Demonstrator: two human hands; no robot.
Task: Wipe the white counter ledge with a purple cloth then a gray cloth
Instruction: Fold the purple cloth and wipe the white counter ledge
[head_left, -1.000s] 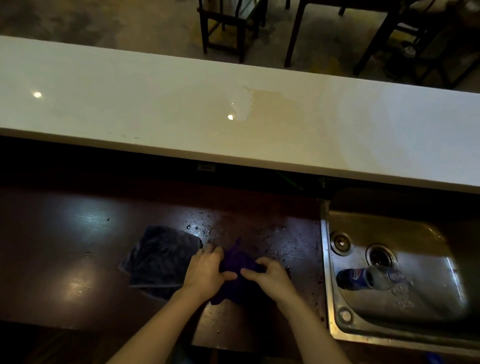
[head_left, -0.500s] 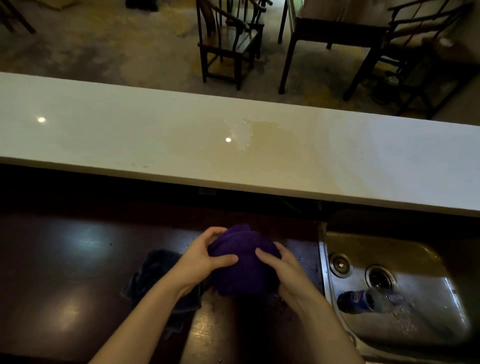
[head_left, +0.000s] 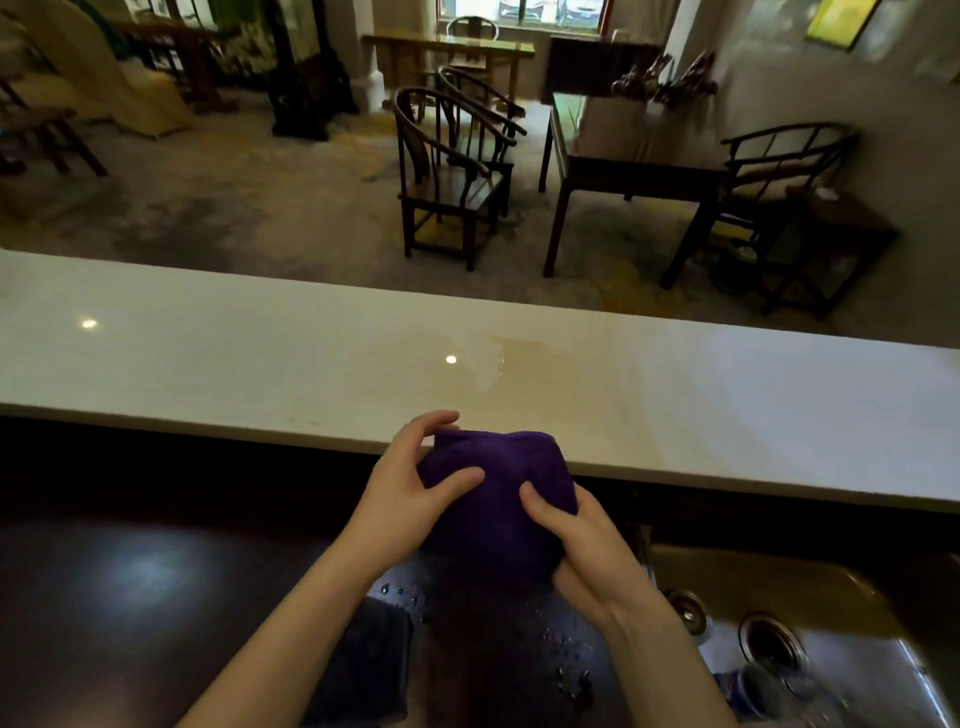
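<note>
Your left hand (head_left: 410, 493) and right hand (head_left: 582, 545) grip the bunched purple cloth (head_left: 498, 499) between them at the white counter ledge's (head_left: 208, 353) near edge. The gray cloth (head_left: 363, 670) lies on the dark counter (head_left: 130, 597) below, left of the steel sink (head_left: 857, 623).

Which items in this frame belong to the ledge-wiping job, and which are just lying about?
In the job: purple cloth, bunched between left hand and right hand; white counter ledge; gray cloth, on the dark counter.

Lying about: plastic bottle in the sink; chairs.
</note>
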